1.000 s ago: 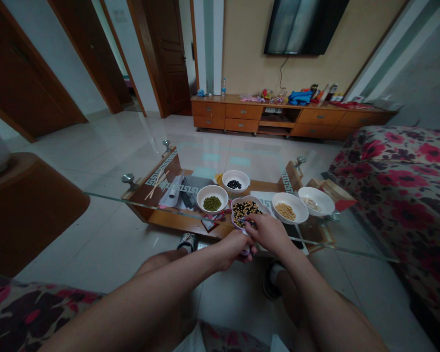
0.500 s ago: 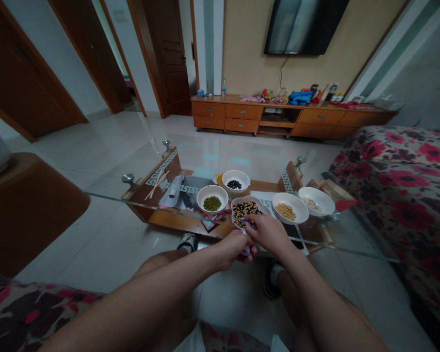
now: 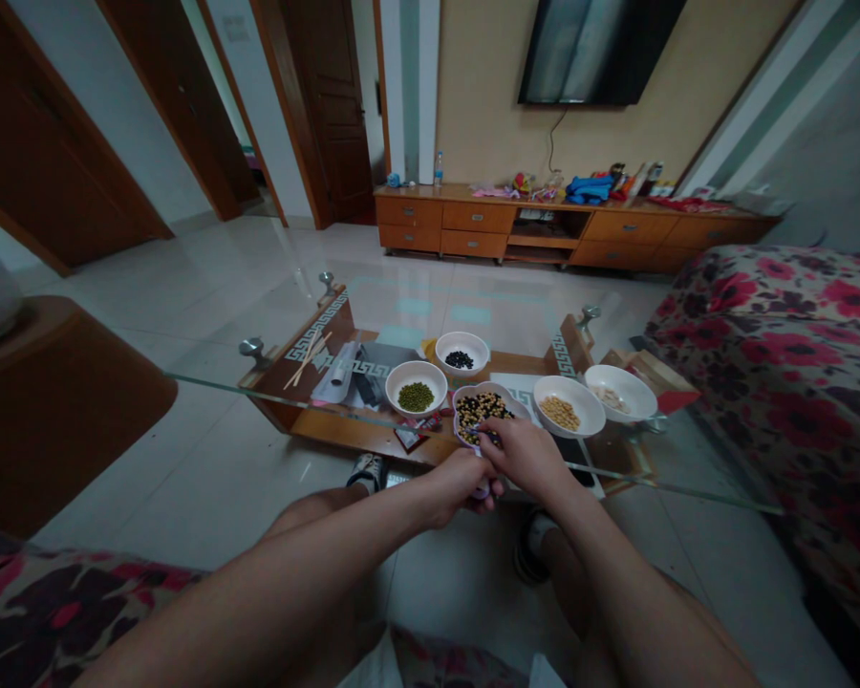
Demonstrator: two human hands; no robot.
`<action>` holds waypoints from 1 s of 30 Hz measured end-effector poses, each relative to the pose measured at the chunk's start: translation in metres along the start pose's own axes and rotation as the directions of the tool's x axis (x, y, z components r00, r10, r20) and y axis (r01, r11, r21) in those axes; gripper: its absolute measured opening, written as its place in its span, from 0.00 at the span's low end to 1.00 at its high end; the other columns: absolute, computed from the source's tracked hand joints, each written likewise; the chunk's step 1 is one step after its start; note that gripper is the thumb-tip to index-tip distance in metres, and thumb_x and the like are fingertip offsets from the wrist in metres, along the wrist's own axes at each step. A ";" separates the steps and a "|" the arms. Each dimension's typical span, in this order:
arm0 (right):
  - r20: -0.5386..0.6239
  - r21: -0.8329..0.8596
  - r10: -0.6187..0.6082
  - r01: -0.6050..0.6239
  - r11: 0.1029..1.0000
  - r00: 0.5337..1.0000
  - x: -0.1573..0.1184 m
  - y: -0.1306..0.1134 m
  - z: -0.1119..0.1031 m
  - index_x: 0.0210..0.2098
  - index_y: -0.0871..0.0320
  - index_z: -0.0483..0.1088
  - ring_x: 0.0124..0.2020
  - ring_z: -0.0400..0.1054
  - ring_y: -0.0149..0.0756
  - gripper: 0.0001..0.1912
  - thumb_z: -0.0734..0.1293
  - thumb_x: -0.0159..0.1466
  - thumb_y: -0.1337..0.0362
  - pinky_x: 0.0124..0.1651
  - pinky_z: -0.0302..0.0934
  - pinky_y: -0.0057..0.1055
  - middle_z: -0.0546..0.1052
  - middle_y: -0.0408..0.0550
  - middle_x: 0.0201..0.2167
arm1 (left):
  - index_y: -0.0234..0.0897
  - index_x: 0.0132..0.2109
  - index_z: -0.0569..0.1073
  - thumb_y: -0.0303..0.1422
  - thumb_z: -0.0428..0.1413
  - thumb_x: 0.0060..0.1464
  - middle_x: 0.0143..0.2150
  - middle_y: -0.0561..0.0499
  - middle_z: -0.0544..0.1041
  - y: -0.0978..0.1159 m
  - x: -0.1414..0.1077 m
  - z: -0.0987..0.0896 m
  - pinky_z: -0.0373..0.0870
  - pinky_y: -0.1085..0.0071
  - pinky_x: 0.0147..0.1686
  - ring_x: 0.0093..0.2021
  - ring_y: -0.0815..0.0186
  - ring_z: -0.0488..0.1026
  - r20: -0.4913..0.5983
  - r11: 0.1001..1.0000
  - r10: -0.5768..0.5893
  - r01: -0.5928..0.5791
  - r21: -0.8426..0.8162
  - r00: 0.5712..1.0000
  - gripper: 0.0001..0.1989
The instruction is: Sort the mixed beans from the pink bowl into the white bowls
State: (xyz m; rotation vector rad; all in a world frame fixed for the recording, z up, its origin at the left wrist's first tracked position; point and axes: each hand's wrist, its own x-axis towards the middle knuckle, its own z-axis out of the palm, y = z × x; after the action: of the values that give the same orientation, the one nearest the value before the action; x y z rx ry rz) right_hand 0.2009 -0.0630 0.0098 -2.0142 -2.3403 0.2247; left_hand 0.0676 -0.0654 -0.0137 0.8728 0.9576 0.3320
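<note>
Left hand is curled shut around a small lilac piece that pokes out past my fingers, though I can't tell what that piece is. Right hand is bent over it, with the fingers drawn together at the near rim of a lilac-rimmed dish. I can't see whether they pinch anything. The dish is heaped with mixed black and yellow beans, and it sits on my glass-topped coffee table, right by my hands. Four white bowls stand around it on the glass. Just to its right is a bowl of soybeans, and beyond that a bowl of pale pieces that I can't make out. To the left of the dish is a bowl of mung beans, and behind it a bowl of black beans. Chopsticks lie further left, on the wooden shelf under the glass, near some wrappers. My sandalled foot shows beneath the table. A red floral sofa runs along the right, and a low wooden cabinet stands against the far wall under a wall-mounted television.
</note>
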 end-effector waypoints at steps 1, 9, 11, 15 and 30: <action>0.003 -0.004 0.002 -0.002 1.000 1.000 0.000 0.000 0.000 0.40 0.52 0.74 0.38 0.73 0.39 0.15 0.58 0.67 0.57 0.34 0.55 0.29 0.79 0.48 0.36 | 0.35 0.31 0.68 0.26 0.49 0.45 0.23 0.55 0.69 0.000 0.000 0.000 0.59 0.74 0.21 0.18 0.73 0.62 0.002 1.000 0.000 0.000 0.005 1.000 0.04; 0.013 0.009 0.009 -0.009 1.000 1.000 0.000 -0.001 -0.001 0.43 0.52 0.75 0.39 0.73 0.39 0.16 0.58 0.66 0.57 0.35 0.56 0.29 0.80 0.49 0.37 | 0.35 0.30 0.67 0.28 0.50 0.44 0.23 0.54 0.69 -0.001 0.001 0.000 0.59 0.75 0.21 0.18 0.73 0.63 0.006 1.000 0.014 -0.014 0.016 1.000 0.04; 0.005 0.014 0.009 -0.009 1.000 1.000 0.000 0.000 0.000 0.44 0.52 0.75 0.40 0.73 0.39 0.16 0.58 0.66 0.57 0.36 0.56 0.29 0.80 0.48 0.38 | 0.35 0.30 0.67 0.27 0.49 0.43 0.23 0.54 0.69 -0.002 0.001 -0.001 0.60 0.74 0.21 0.18 0.72 0.63 0.003 0.999 0.016 -0.016 0.027 1.000 0.04; -0.002 0.007 -0.002 0.002 1.000 1.000 0.000 0.000 0.001 0.44 0.51 0.75 0.40 0.73 0.39 0.15 0.58 0.66 0.57 0.35 0.55 0.30 0.80 0.48 0.38 | 0.36 0.31 0.67 0.27 0.48 0.43 0.23 0.54 0.69 -0.002 0.001 0.000 0.60 0.74 0.20 0.18 0.72 0.63 -0.005 0.999 0.030 -0.030 0.038 1.000 0.05; -0.003 -0.018 -0.010 0.010 1.000 1.000 0.001 -0.001 0.001 0.40 0.52 0.74 0.36 0.72 0.38 0.15 0.58 0.67 0.56 0.31 0.50 0.29 0.79 0.48 0.35 | 0.36 0.30 0.67 0.26 0.48 0.47 0.23 0.54 0.68 0.000 -0.003 0.001 0.58 0.75 0.20 0.18 0.73 0.61 -0.010 0.994 0.065 -0.063 0.091 0.998 0.04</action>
State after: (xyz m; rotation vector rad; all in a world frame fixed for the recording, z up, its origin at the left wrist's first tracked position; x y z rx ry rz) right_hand 0.1999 -0.0627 0.0087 -2.0084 -2.3584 0.2010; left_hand 0.0673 -0.0678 -0.0119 0.9866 0.9635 0.3514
